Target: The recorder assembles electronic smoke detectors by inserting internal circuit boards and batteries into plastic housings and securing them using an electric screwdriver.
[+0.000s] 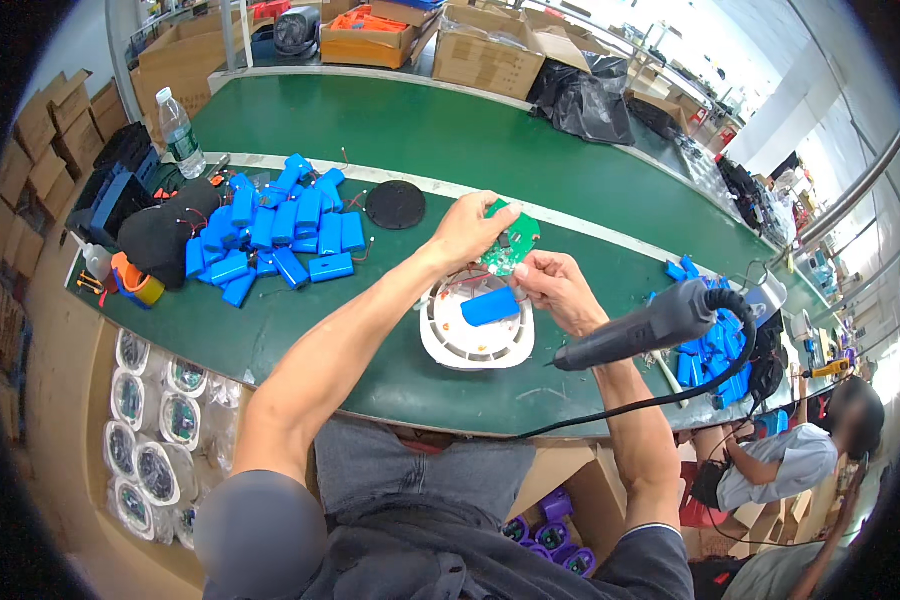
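Between both hands, above a white round-cornered plastic housing (477,352), a green circuit board (518,236) is held up at a tilt. My left hand (473,230) pinches its upper left edge between thumb and fingers. At the board's lower right edge, the fingertips of my right hand (555,283) are closed on it or on a wire there; which one I cannot make out. Inside the open housing lies a blue battery pack (490,307), with thin red wires running up toward the board. A dark electric screwdriver (635,325) hangs in front of my right forearm.
Left of the housing lies a heap of blue battery packs (280,225), beside a black round pad (396,205) and a water bottle (179,135). More battery packs (710,350) lie right. A box of bagged white units (155,430) stands lower left. A co-worker (780,465) sits at right.
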`<action>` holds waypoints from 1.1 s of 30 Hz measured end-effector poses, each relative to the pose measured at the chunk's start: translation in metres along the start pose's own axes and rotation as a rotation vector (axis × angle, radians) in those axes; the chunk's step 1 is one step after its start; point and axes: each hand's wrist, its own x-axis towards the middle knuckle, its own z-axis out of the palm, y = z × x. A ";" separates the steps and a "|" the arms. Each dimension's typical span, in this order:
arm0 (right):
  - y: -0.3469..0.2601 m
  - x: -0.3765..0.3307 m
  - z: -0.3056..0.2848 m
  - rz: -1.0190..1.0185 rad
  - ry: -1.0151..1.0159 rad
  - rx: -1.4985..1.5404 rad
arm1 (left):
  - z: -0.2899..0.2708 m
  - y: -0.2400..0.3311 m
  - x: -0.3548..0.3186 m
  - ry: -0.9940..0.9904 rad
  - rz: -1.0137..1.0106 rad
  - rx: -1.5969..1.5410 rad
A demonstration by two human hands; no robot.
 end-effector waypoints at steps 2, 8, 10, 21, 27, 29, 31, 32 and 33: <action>0.001 -0.004 -0.003 0.005 -0.002 0.055 | -0.004 -0.007 0.004 0.011 0.002 -0.033; -0.031 -0.043 -0.039 0.000 0.118 -0.242 | -0.022 0.017 -0.010 0.186 0.075 0.439; -0.037 -0.030 -0.041 -0.046 0.095 -0.109 | -0.014 0.029 -0.007 0.006 -0.003 0.622; -0.105 0.008 -0.008 -0.454 0.087 0.158 | -0.003 0.091 -0.016 -0.370 0.191 0.240; -0.048 -0.013 -0.048 -0.262 0.229 -0.221 | -0.146 0.073 -0.032 0.272 -0.075 0.593; -0.010 -0.025 -0.060 -0.070 0.228 -0.502 | -0.207 0.073 -0.053 0.456 -0.190 0.596; 0.014 -0.025 -0.048 0.056 0.176 -0.517 | -0.270 0.072 -0.073 0.464 -0.223 0.764; 0.016 -0.020 -0.033 0.086 0.120 -0.468 | -0.321 0.065 -0.081 0.446 -0.457 0.863; 0.017 -0.017 -0.026 0.141 0.082 -0.472 | -0.331 0.069 -0.083 0.444 -0.497 0.861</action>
